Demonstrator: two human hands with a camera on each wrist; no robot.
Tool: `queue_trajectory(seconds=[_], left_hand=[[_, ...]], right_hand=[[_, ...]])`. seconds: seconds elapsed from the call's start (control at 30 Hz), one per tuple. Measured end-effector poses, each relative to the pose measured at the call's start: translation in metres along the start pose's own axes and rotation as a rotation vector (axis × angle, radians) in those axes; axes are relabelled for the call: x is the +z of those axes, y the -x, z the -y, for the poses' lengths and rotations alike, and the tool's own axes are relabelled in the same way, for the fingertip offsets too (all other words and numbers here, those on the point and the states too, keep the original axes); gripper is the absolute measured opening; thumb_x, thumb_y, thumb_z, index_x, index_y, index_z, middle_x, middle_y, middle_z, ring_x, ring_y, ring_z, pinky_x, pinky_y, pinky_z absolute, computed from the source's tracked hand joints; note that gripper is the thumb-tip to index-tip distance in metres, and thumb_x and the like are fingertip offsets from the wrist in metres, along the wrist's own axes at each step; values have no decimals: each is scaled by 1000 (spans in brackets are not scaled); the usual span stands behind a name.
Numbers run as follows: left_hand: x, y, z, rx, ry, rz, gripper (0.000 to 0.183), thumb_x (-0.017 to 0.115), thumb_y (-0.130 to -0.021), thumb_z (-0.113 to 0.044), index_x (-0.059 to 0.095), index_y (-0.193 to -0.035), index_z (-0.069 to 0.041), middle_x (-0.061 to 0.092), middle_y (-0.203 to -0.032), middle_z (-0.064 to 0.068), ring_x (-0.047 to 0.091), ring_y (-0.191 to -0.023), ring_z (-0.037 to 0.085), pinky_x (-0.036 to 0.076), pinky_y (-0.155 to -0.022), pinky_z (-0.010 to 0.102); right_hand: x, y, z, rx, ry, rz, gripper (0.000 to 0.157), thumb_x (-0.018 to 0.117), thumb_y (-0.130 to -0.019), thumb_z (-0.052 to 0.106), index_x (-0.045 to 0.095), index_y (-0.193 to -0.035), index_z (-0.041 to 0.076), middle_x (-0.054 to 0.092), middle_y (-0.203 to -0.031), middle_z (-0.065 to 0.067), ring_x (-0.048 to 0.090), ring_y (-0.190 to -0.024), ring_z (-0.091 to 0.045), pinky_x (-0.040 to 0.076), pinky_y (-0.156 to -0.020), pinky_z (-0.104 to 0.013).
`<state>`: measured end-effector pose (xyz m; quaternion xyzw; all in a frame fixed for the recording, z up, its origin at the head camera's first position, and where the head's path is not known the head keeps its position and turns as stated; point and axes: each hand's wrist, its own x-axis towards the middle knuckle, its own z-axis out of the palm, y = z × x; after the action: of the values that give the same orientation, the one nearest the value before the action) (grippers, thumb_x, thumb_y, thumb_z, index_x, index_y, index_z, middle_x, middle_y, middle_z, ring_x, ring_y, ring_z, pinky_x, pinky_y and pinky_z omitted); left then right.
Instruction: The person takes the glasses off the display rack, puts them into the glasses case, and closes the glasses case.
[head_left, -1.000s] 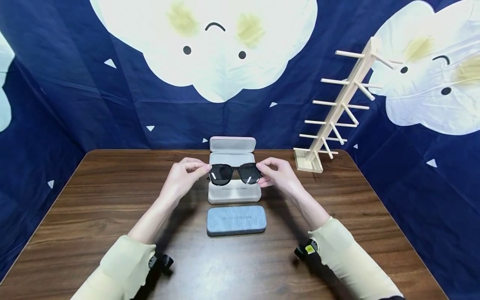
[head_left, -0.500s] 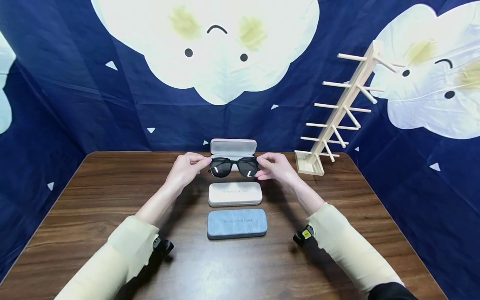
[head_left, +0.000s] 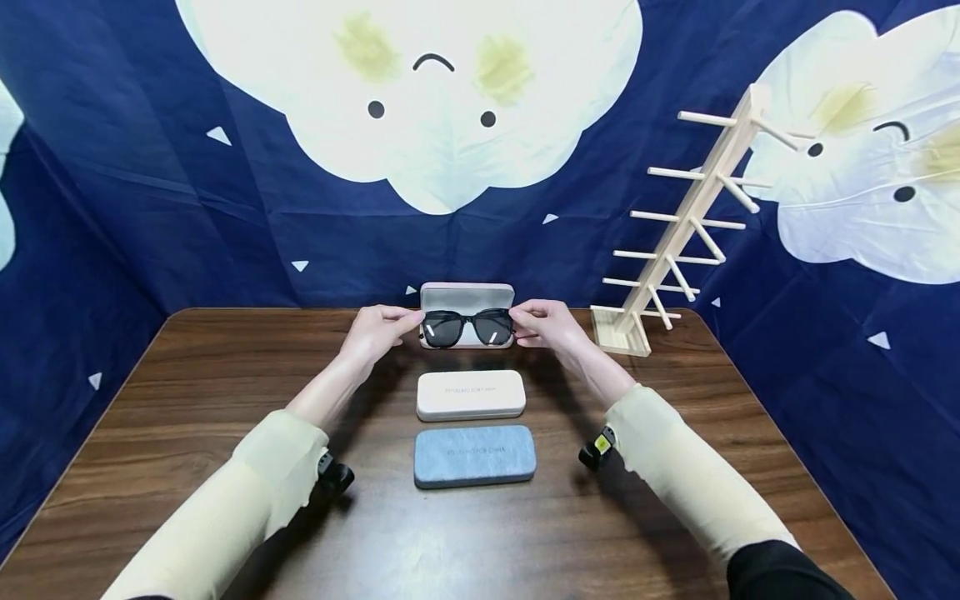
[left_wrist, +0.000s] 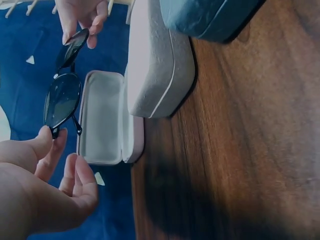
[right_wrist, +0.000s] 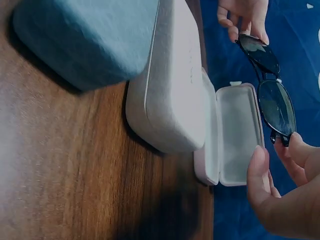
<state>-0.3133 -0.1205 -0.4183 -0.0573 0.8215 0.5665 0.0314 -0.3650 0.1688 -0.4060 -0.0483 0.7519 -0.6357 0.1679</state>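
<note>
Black sunglasses [head_left: 442, 329] with dark lenses are held level between both hands, in front of an open glasses case [head_left: 467, 297] at the table's back edge. My left hand [head_left: 377, 333] pinches the left end of the frame between thumb and forefinger. At the opposite end my right hand [head_left: 551, 329] pinches the frame the same way. The left wrist view shows the sunglasses [left_wrist: 63, 100] apart from the open case [left_wrist: 102, 115], whose pale lining faces out. One temple arm [right_wrist: 255, 65] shows folded behind the lenses in the right wrist view.
A closed white glasses case [head_left: 471, 395] lies nearer on the wooden table [head_left: 225, 400]. Just before it lies a closed blue case [head_left: 475, 457]. A wooden peg rack [head_left: 682, 217] stands at the back right. Behind the table hangs a blue cloth [head_left: 225, 233] with clouds.
Both hands have carried the sunglasses away from me, from above the white case to in front of the open case at the back. The grip looks unchanged.
</note>
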Motion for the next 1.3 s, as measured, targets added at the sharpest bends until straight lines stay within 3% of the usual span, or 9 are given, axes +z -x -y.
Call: queue_trajectory(seconds=[0.13, 0.3, 0.43, 0.57, 0.7, 0.8, 0.93, 1.1, 1.3], left_hand=[[2, -9, 2, 4, -33, -39, 40, 70, -98, -36, 75, -121, -4, 67, -138, 12, 63, -122, 28, 57, -93, 33], [5, -18, 5, -13, -101, -69, 38, 72, -96, -39, 78, -118, -8, 69, -136, 12, 69, -110, 37, 52, -81, 26], [8, -24, 8, -22, -134, -88, 36, 74, -95, -39, 79, -115, -10, 71, -131, 12, 70, -104, 37, 48, -74, 23], [11, -30, 11, -26, -139, -103, 36, 75, -94, -39, 80, -113, -10, 73, -127, 13, 70, -104, 35, 50, -73, 22], [12, -36, 16, -35, -139, -123, 35, 76, -92, -39, 81, -112, -10, 75, -122, 12, 71, -102, 33, 50, -72, 20], [14, -41, 19, -42, -149, -147, 34, 78, -91, -39, 82, -109, -11, 77, -112, 13, 70, -92, 29, 48, -71, 21], [16, -48, 23, -41, -170, -178, 32, 78, -91, -40, 82, -107, -12, 77, -107, 16, 67, -89, 25, 49, -79, 27], [17, -53, 25, -26, -194, -198, 32, 78, -90, -39, 82, -107, -12, 76, -119, 14, 66, -114, 29, 50, -103, 39], [17, -59, 28, -3, -212, -200, 31, 79, -90, -36, 82, -106, -10, 75, -122, 14, 63, -126, 33, 48, -109, 42]], right_hand=[[-2, -10, -2, 31, -35, -26, 5, 66, -100, 10, 71, -101, 10, 70, -75, 9, 68, -74, -11, 60, -68, -20], [-4, -20, -6, 60, -28, -45, 5, 69, -99, 11, 72, -95, 13, 70, -76, 7, 68, -77, -11, 62, -74, -24], [-6, -27, -10, 66, 8, -57, 3, 70, -98, 12, 73, -96, 10, 71, -77, 7, 68, -77, -10, 62, -88, -34], [-6, -33, -13, 68, 34, -66, 8, 70, -98, 11, 72, -103, 5, 70, -77, 7, 66, -78, -10, 56, -104, -47], [-5, -37, -17, 78, 53, -73, 17, 71, -97, 10, 71, -110, -1, 70, -79, 6, 63, -79, -12, 56, -104, -48], [-3, -42, -20, 86, 67, -74, 18, 71, -97, 10, 71, -110, -2, 70, -80, 5, 62, -79, -12, 58, -100, -44], [-2, -48, -23, 100, 78, -81, 14, 70, -97, 9, 71, -107, -1, 70, -81, 4, 61, -79, -13, 58, -100, -44], [-2, -56, -26, 114, 99, -87, 16, 70, -97, 9, 71, -109, -1, 69, -82, 5, 60, -79, -15, 59, -96, -42], [-3, -61, -25, 124, 132, -81, 22, 69, -98, 9, 69, -115, -6, 67, -80, 6, 58, -76, -12, 59, -95, -43]])
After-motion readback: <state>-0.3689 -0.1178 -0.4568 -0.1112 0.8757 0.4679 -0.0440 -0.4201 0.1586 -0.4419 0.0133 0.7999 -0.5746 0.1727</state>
